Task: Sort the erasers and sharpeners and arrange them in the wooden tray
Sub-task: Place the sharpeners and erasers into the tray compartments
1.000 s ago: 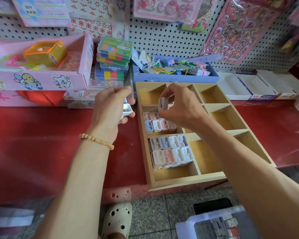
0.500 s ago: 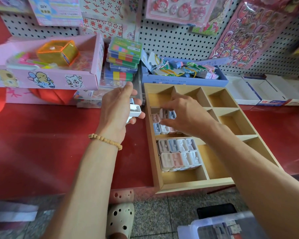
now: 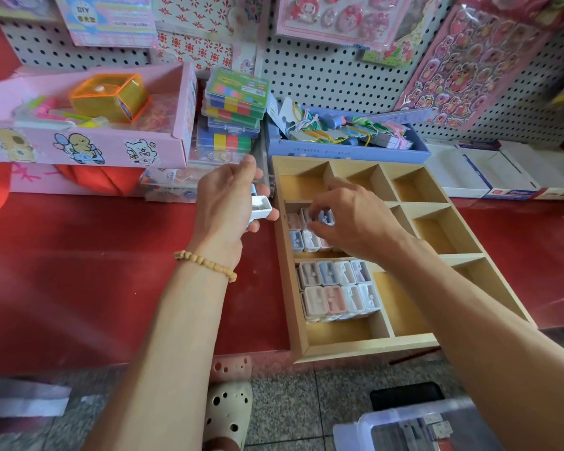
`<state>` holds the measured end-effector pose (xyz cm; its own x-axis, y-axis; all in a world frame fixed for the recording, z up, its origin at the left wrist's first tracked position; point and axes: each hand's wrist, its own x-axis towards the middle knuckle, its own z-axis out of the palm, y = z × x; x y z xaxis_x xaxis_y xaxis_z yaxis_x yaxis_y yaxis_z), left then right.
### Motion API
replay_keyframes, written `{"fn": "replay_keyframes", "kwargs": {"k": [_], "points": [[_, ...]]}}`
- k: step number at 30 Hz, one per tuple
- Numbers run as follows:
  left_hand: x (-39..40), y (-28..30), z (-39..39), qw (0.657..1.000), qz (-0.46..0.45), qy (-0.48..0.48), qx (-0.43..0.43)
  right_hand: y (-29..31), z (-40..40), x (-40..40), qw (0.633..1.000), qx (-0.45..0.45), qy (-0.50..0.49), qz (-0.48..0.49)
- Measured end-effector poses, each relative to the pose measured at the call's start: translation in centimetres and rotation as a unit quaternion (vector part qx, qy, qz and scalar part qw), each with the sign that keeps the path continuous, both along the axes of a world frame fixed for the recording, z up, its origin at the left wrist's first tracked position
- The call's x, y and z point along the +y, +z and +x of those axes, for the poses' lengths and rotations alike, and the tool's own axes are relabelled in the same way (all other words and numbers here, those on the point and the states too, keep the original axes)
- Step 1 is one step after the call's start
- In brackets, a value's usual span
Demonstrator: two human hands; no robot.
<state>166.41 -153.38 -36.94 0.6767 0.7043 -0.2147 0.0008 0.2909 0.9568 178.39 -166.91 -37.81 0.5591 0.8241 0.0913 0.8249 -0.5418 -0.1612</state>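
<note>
Sharpeners (image 3: 338,289) fill the near-left compartment of the wooden tray (image 3: 355,348) in two neat rows, and a second batch (image 3: 302,237) is building in the compartment behind. The right hand (image 3: 355,219) reaches over that batch, fingertips pinching a blue sharpener (image 3: 326,218) at its back row. The left hand (image 3: 228,200) hovers just beside the tray's left wall, fingers curled round a white sharpener (image 3: 261,208) and seemingly more behind it.

Risk, as I judge it: setting the blue one down crooked could tip its upright neighbours, and the left hand's loose stack might slip onto the red worktop (image 3: 79,271). Readable writing is scant: "DIY" on a hanging pack (image 3: 108,17); other labels are too blurred.
</note>
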Motion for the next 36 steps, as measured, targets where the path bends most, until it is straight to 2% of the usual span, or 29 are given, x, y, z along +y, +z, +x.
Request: {"fn": "replay_keyframes", "kwargs": {"k": [2,4,6,8,15,20,22,24,29,36], "points": [[-0.2,0.0,-0.1,1.000,0.007,-0.006,-0.005,-0.1,0.0,0.0,1.000,-0.007,-0.004,0.014],[-0.3,0.0,0.0,1.000,0.018,-0.009,-0.003,0.2,-0.4,0.0,0.997,0.011,-0.004,0.083],[-0.4,-0.2,0.1,0.999,0.037,0.003,0.011,1.2,-1.5,0.3,0.979,0.088,0.000,0.184],[-0.5,-0.4,0.3,0.999,0.047,0.013,0.018,2.2,-2.8,0.5,0.956,0.171,0.012,0.238],[-1.5,-0.1,0.7,1.000,-0.008,0.011,-0.005,2.8,-4.2,0.7,0.964,0.173,0.033,0.201],[-1.6,0.3,0.7,1.000,-0.002,0.000,0.022,3.6,-3.2,0.0,0.945,0.203,-0.018,0.254],[-1.6,0.4,0.6,0.999,0.007,-0.044,0.010,3.9,-2.5,-0.2,0.940,0.212,-0.030,0.266],[-1.8,0.3,0.7,0.997,0.020,-0.078,-0.004,4.2,-2.3,-0.3,0.936,0.225,-0.024,0.268],[-2.0,0.2,0.8,0.996,0.015,-0.092,-0.001,4.7,-2.1,-0.2,0.919,0.277,-0.016,0.281],[-1.8,0.4,0.3,0.992,0.035,-0.116,-0.030,4.2,-1.5,-0.2,0.848,0.422,-0.071,0.312]]}}
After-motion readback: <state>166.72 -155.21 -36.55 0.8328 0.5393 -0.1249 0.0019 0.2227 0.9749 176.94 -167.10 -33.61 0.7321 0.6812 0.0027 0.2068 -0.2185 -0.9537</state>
